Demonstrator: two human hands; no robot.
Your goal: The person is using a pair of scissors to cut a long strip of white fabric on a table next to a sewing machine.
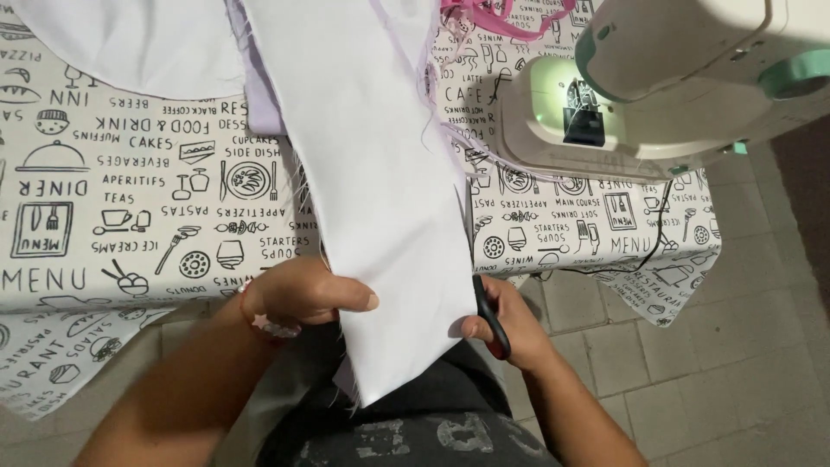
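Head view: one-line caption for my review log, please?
Left hand holds a white fabric strip while right hand grips black-handled scissors beside a sewing machine.

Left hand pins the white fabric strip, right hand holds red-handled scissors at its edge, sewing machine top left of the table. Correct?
Not quite. The head view shows the sewing machine at top right, not top left. The rest holds: left hand pins the white fabric strip, right hand holds the red-handled scissors at its edge.

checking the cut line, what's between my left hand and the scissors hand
In the head view, only the pale fabric strip lies between left hand and right hand.
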